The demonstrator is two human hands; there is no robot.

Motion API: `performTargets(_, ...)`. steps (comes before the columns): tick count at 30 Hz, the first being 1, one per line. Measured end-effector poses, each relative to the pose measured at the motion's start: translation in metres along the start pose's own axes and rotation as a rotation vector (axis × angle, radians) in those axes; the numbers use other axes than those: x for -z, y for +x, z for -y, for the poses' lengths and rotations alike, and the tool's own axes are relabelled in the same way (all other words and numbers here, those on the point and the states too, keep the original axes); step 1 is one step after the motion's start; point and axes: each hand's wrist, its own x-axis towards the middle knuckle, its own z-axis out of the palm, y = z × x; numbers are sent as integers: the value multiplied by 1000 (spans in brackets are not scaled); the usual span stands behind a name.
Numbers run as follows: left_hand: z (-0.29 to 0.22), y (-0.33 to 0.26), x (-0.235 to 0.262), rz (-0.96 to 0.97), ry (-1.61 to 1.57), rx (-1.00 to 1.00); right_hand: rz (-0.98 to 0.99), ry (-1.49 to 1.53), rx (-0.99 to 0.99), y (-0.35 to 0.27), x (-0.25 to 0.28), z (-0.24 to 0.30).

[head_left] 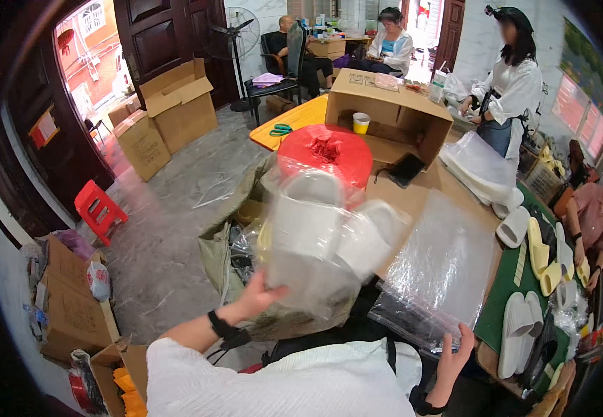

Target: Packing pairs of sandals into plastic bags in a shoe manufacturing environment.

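Note:
A pair of white slippers (308, 212) in a clear plastic bag (301, 278) is in the air over a large greenish sack (214, 254), blurred by motion. My left hand (263, 295) is just below it, fingers apart, at the bag's lower edge; whether they touch is hard to see. My right hand (454, 354) is at the near edge of a stack of flat clear plastic bags (440, 257) on the table, thumb and forefinger apart. Behind the slippers sits a big roll of red plastic twine (326, 149). Inside the sack are more wrapped items, partly hidden.
An open cardboard box (392, 104), a paper cup (361, 123), a black phone (407, 170) and green scissors (280, 130) are on the table. Slippers (520, 326) line the green surface at right. A red stool (100, 212) stands left. Other people work at right and sit behind.

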Motion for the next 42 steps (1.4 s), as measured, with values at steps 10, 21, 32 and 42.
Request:
performTargets(10, 41, -25, 79, -678, 51, 192, -19, -180, 34, 2, -15, -35)
performTargets(21, 83, 137, 131, -504, -254, 618, -37, -227, 95, -3, -14, -36)
performTargets(32, 173, 80, 52, -719, -210, 150, -61, -275, 161, -1, -18, -28)
performTargets(42, 304, 75, 11, -207, -343, 814, -34, -209, 271, 13, -26, -6)
